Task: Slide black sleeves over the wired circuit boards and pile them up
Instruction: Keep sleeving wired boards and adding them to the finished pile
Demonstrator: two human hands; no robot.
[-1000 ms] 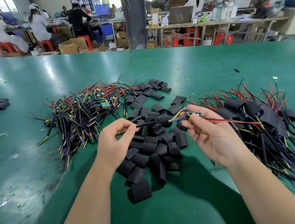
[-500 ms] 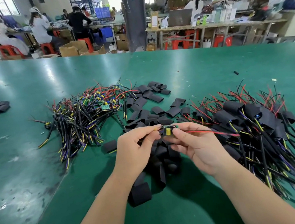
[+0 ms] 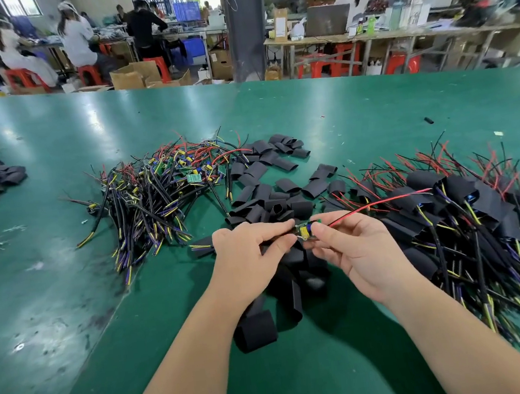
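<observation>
both hands had drawn together, the left hand (image 3: 246,256) and right hand (image 3: 359,256) each pinching 1 bare board (image 3: 304,231). a sleeved pile (image 3: 466,202) lay on the right, while a big unsleeved heap (image 3: 160,188) and loose sleeves (image 3: 271,195) remained.

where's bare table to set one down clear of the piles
Bare table lies left of the unsleeved boards, and beyond all the piles toward the far edge. Crowded: loose sleeves in the centre, sleeved pile on the right.
</observation>
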